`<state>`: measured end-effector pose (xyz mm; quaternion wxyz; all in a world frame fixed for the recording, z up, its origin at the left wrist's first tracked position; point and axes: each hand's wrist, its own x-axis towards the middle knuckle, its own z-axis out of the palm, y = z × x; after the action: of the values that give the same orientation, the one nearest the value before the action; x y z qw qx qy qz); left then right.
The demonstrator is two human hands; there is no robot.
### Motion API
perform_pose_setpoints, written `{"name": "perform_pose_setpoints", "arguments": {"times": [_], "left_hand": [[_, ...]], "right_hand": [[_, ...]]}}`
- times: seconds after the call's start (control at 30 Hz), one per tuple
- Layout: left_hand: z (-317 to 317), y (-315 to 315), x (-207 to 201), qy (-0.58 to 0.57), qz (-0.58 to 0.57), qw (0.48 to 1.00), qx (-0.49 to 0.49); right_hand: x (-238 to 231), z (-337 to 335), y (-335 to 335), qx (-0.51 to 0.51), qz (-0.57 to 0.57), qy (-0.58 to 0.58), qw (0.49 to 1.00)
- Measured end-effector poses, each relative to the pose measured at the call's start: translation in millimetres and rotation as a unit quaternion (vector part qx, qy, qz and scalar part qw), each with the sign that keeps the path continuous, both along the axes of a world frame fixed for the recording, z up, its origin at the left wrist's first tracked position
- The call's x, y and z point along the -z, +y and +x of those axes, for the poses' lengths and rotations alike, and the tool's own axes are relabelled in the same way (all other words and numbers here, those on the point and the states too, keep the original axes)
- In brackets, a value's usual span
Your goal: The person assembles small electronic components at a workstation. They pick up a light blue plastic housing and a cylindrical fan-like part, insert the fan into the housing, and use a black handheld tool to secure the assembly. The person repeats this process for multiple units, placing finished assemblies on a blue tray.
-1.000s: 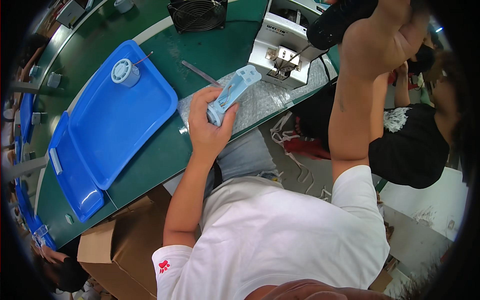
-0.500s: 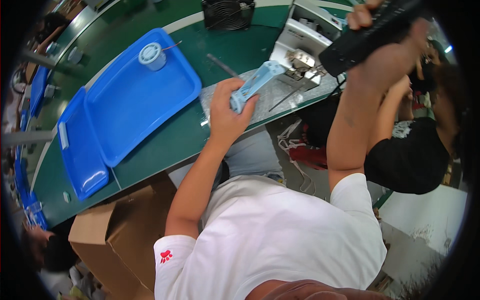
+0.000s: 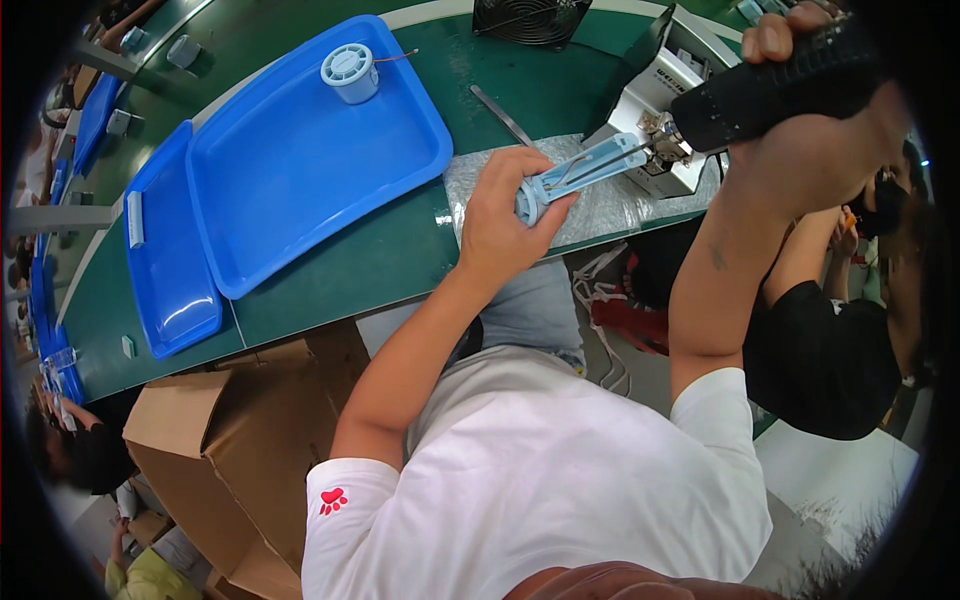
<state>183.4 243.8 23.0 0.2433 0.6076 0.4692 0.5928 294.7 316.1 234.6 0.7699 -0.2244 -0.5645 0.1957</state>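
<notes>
My left hand [image 3: 505,215] is closed around the round end of a light-blue plastic housing [image 3: 590,167], whose long open frame points up and to the right. In my right hand [image 3: 845,140] is a black electric screwdriver [image 3: 765,97], the fingers wrapped about its body. Its long thin bit [image 3: 612,160] reaches down along the inside of the housing's frame; where the tip ends is hard to see. Just behind the screwdriver's nose stands a white and silver machine [image 3: 655,95], partly hidden by it.
A blue tray [image 3: 300,200] on the green table [image 3: 390,255] holds a light-blue round fan unit [image 3: 350,75] with a wire. A metal strip [image 3: 502,115] lies near a clear plastic sheet [image 3: 470,180]. A black fan [image 3: 530,20] stands behind. A cardboard box [image 3: 220,450] sits below. Another person [image 3: 825,350] is at right.
The screwdriver has come down toward the housing, and its bit now runs inside the frame. My left hand still grips the housing, which has tilted flatter. The whole view has shifted slightly.
</notes>
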Motion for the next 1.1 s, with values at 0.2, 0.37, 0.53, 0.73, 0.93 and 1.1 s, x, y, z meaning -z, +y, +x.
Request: {"name": "perform_pose_setpoints", "arguments": {"times": [0.2,0.37,0.53,0.73,0.93,1.1], "left_hand": [[0,0,0,0.003,0.0,1.0,-0.005],[0,2,0,0.007,0.005,1.0,-0.003],[-1,3,-1,0.008,0.006,1.0,-0.002],[-1,3,-1,0.012,0.009,1.0,0.002],[1,3,2,-0.004,0.016,1.0,0.0],[1,3,-1,0.018,0.011,1.0,0.001]], "right_hand": [[7,-3,2,-0.023,0.002,-0.007,1.0],[10,-5,3,-0.033,0.001,-0.008,0.999],[11,-5,3,-0.041,-0.003,-0.006,0.999],[12,-8,1,-0.054,-0.011,0.001,0.998],[12,-10,-6,-0.061,-0.027,0.003,0.998],[6,-11,-13,-0.064,-0.047,0.031,0.996]]}}
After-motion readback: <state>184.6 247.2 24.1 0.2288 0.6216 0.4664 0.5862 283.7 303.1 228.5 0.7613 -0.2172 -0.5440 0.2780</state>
